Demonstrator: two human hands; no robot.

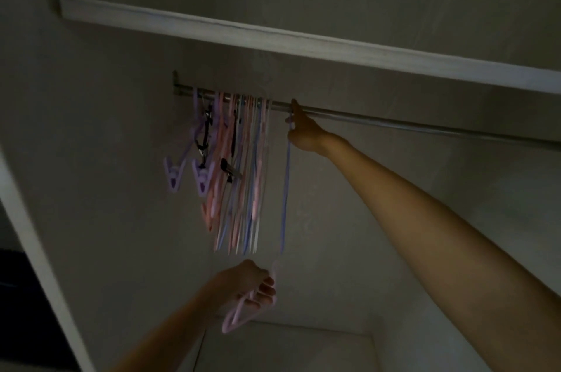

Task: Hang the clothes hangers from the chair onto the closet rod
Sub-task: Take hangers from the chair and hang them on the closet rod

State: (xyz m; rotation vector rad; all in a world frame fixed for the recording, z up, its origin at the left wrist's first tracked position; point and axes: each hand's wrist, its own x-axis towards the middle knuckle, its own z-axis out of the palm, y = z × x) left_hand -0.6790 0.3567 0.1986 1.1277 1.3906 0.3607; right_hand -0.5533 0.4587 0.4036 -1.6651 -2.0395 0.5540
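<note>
A metal closet rod (394, 122) runs from the upper left down to the right edge. Several pink, purple and blue hangers (239, 171) hang bunched at its left end. My right hand (303, 129) is raised at the rod and pinches the top of a blue hanger (286, 189), which hangs straight down just right of the bunch. Lower down, my left hand (252, 286) grips a pale pink hanger (239, 315), held well below the rod. The chair is out of view.
A white shelf edge (273, 38) runs above the rod. The closet's pale back wall (121, 159) and a white door frame (33, 250) stand at the left. To the right of my right hand the rod is bare.
</note>
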